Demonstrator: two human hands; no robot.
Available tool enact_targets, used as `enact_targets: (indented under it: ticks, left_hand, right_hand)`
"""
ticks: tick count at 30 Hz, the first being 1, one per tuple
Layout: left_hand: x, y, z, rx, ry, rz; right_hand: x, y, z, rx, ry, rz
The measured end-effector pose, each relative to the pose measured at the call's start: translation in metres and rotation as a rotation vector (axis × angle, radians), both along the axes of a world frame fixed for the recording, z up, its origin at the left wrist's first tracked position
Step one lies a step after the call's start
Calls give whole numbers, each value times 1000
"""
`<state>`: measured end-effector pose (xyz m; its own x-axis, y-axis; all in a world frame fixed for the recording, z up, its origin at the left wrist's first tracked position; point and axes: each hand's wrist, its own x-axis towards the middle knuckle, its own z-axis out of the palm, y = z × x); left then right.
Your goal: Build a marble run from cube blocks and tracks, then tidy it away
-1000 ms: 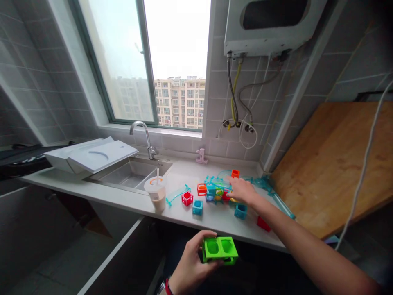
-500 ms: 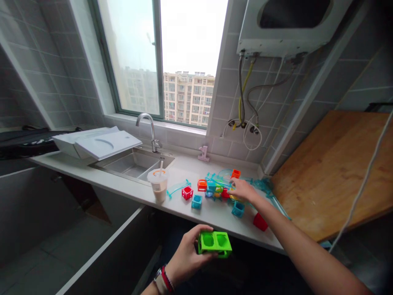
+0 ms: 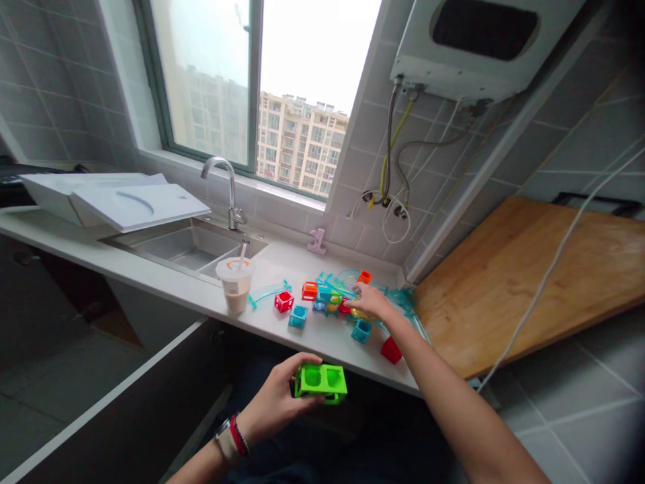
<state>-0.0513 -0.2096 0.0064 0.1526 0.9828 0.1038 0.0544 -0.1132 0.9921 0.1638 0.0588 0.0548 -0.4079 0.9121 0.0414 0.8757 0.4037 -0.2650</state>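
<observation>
My left hand [image 3: 282, 396] grips two joined bright green cube blocks [image 3: 321, 382] with round hollows, held in front of the counter's edge. Over the pile of toy pieces on the counter, my right hand [image 3: 371, 301] reaches down with thumb and index finger apart. Beneath its fingers a yellow piece [image 3: 359, 314] shows in part; the palm hides the rest. Close by are a red block [image 3: 345, 306], an orange block [image 3: 364, 277], a blue block [image 3: 361, 331] and clear teal track pieces [image 3: 330, 281]. A dark red block [image 3: 391, 350] sits below my right forearm.
Left of the pile are an orange-red block [image 3: 309, 290], a red block [image 3: 283, 301], a blue block [image 3: 297, 316] and a curved teal track [image 3: 269, 294]. A lidded drink cup [image 3: 235, 286] stands near the sink [image 3: 166, 252]. A wooden board [image 3: 529, 282] leans at the right.
The camera view has turned, so the whole scene sits further left. My left hand still holds the green blocks, and my right hand stays over the pile.
</observation>
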Motion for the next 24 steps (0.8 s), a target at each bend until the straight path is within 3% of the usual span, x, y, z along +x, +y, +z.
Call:
enact_targets:
  ticks: [24]
  left_hand:
    - [-7,6,-13,-11,29,-24]
  right_hand:
    - [26,26,3,94,158,107]
